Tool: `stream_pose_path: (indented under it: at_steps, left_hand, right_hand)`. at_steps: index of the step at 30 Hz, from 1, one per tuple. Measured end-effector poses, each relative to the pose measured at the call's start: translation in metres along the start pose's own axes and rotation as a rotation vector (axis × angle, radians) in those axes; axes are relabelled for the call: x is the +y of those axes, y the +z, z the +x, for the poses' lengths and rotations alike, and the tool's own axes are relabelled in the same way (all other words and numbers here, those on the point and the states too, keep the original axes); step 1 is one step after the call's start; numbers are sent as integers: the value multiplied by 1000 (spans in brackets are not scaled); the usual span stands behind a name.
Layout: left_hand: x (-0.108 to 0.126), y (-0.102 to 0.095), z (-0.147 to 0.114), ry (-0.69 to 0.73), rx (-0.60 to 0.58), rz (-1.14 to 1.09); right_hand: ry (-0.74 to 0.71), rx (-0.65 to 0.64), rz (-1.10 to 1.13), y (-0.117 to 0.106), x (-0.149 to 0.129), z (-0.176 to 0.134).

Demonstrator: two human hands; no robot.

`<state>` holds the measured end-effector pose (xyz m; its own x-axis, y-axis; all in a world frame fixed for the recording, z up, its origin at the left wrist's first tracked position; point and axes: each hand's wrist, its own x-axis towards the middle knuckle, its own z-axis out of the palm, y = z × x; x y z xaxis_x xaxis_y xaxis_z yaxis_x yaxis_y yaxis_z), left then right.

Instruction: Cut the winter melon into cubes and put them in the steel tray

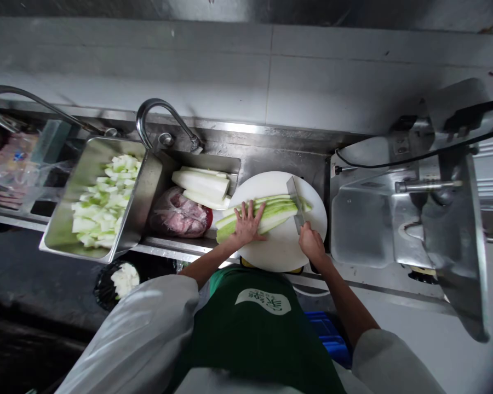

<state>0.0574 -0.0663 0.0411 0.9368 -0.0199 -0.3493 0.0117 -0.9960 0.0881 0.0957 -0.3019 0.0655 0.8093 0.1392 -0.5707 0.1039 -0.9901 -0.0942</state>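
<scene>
Long pale green vegetable strips (276,210) lie side by side across a round white cutting board (271,251). My left hand (247,223) rests flat on them with its fingers spread. In my right hand (311,241) is the handle of a cleaver (296,202), its fingers wrapped round it. The blade stands across the right part of the strips, and a few strip ends show to its right. Whether the edge touches the board cannot be seen.
A deep steel pan (143,197) of chopped pale green chunks (107,202) stands to the left. Peeled white-green vegetable pieces (203,183) and bagged meat (181,213) lie in the sink below a curved faucet (164,104). A metal slicing machine (363,219) stands to the right.
</scene>
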Motion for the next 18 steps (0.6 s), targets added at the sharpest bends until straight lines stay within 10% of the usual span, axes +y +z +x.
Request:
stream_pose_path:
  at_steps: [9, 18]
  left_hand:
    - [-6, 6, -5, -42, -32, -3]
    - [-6, 5, -5, -34, -21, -28]
  right_hand:
    - [-10, 178, -64, -4, 2, -31]
    - [-78, 61, -51, -2, -5, -22]
